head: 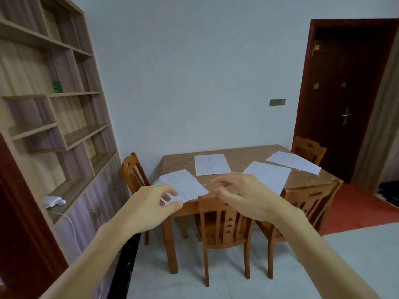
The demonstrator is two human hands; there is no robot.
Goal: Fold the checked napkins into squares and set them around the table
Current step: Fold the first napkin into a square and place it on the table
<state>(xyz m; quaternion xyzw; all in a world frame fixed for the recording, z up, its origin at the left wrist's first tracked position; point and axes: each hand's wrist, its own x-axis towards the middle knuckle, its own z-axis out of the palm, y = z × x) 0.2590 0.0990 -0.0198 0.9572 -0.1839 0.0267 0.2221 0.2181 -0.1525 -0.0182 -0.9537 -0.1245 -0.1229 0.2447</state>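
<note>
The left hand (149,209) and the right hand (244,196) hang at mid-frame, fingers loosely curled and holding nothing. Judging by the floor and chairs below them, they are out in the air short of the table (241,156), not on it. The left hand's fingertips overlap a corner of the lower-left napkin (185,184) in the picture, but that looks like overlap only, not a pinch.

Four checked napkins lie flat and unfolded on the table top. The lower-left one is at the near left corner, and the middle napkin (211,164) lies behind it towards the wall. The right-of-centre napkin (267,174) is partly hidden by the right hand, and the far-right napkin (293,161) lies by the right edge.

As I judge the risks:
- **Sliding off:** the lower-left napkin seems to lie right at the near edge, so a careless tug could slide it to the floor.
- **Reaching over chairs:** the centre chair (224,225) and the right chair (308,197) are pushed in along the near side. A reach over their backs could drag a forearm across a sheet and skew it.
- **Uneven folds:** the sheets look thin and creased, so a fold made without matching the corners would likely give a lopsided oblong, not a square.

No fold is begun yet.
</note>
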